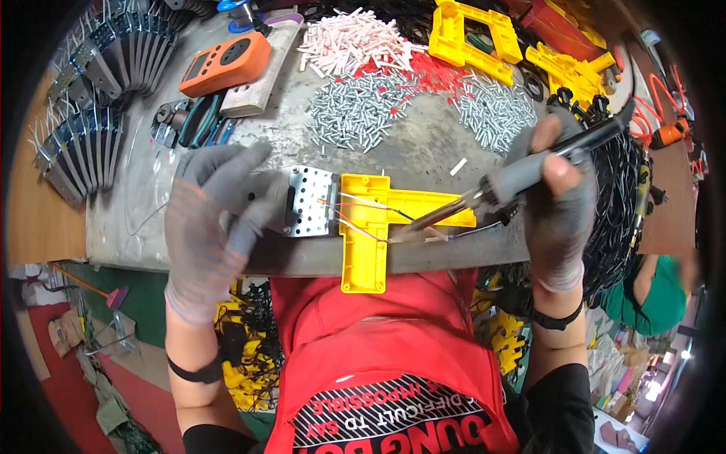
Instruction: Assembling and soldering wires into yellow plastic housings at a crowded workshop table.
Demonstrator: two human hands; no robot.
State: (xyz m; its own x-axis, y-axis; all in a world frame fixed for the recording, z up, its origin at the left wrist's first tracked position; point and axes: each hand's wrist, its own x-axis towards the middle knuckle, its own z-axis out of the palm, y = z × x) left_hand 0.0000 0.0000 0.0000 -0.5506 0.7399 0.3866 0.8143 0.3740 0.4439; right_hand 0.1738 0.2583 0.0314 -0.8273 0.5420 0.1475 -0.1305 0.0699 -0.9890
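My right hand [561, 200], in a grey glove with bare fingertips, grips what looks like a soldering iron [514, 180]. Its metal barrel slants down leftward over a yellow T-shaped plastic housing half [364, 257]. Around the tip, thin red, white and dark wires cross the housing; exact contact there is blurred. Joined to the housing's left side is a perforated metal plate [310, 203]. Beside that plate, my gloved left hand [215, 212] has its fingers apart, partly smeared by motion, with nothing visible in them. The housing's lower end overhangs the bench's front edge.
Piles of screws [352, 113] and pinkish-white tubes [352, 41] lie behind the work. An orange meter-like box [225, 64] and pliers [200, 121] are back left, near fanned metal plates [87, 155]. Black cables [624, 189] crowd the right. Another person [654, 299] is far right.
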